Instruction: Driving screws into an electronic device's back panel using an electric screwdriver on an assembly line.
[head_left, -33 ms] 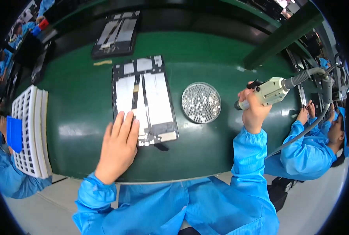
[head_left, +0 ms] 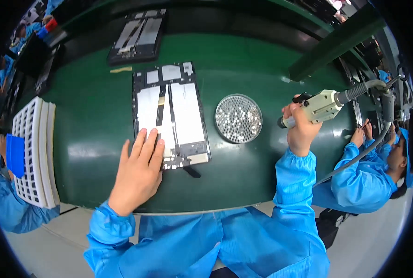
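An opened tablet (head_left: 188, 116) with white battery packs and a dark frame lies on the green bench. My left hand (head_left: 139, 171) rests on its lower left corner, fingers stretched out. To the right of the tablet sits a round clear dish (head_left: 238, 119) filled with small holes or shiny bits; I cannot make out which. Farther right, my right hand (head_left: 304, 129) is wrapped round a pale electric screwdriver (head_left: 322, 107), held above the bench with its nose pointing left. A grey cable leads away from the tool's rear end.
A second opened tablet (head_left: 139, 34) lies on a dark stack at the back, near a yellowish strip (head_left: 121, 70). White gridded trays (head_left: 35, 153) with a blue block (head_left: 15, 156) stand at left. A green post (head_left: 336, 44) rises at back right. A co-worker (head_left: 368, 176) sits at right.
My left hand has shifted slightly, its index finger and thumb side spreading a little farther from the others. The right hand and screwdriver stay in the same place.
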`<control>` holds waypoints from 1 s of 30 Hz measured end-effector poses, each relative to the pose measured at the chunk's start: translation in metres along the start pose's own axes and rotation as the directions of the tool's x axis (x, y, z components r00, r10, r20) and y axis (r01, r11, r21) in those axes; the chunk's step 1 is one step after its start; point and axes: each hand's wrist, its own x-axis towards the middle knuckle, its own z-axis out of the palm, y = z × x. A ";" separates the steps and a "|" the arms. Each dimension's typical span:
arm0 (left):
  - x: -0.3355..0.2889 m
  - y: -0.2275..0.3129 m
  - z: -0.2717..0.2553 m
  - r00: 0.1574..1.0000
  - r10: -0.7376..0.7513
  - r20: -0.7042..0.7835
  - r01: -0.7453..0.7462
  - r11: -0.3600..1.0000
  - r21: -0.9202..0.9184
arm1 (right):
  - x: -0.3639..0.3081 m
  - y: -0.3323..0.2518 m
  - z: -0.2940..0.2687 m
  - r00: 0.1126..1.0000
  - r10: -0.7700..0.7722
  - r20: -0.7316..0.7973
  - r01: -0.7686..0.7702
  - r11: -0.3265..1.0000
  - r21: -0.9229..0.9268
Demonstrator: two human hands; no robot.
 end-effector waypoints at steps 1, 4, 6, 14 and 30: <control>-0.001 0.001 -0.006 0.998 0.009 0.061 -0.007 0.999 -0.036 | -0.002 -0.001 0.001 1.000 -0.007 -0.012 0.007 1.000 -0.002; -0.003 0.003 0.005 0.978 0.205 -0.046 -0.208 0.976 -0.070 | -0.006 0.000 0.004 0.999 0.002 -0.032 -0.002 1.000 -0.003; 0.002 0.005 0.010 0.952 0.283 -0.121 -0.290 0.955 -0.053 | -0.006 -0.004 0.007 1.000 -0.016 -0.014 0.016 1.000 -0.003; 0.015 0.007 0.028 0.812 0.523 -0.259 -0.569 0.807 -0.154 | -0.007 0.000 0.003 1.000 -0.003 0.002 0.003 1.000 -0.005; 0.017 0.025 0.054 0.831 0.349 -0.433 -0.389 0.921 -0.005 | -0.011 0.001 0.006 0.998 -0.027 0.056 0.027 1.000 0.001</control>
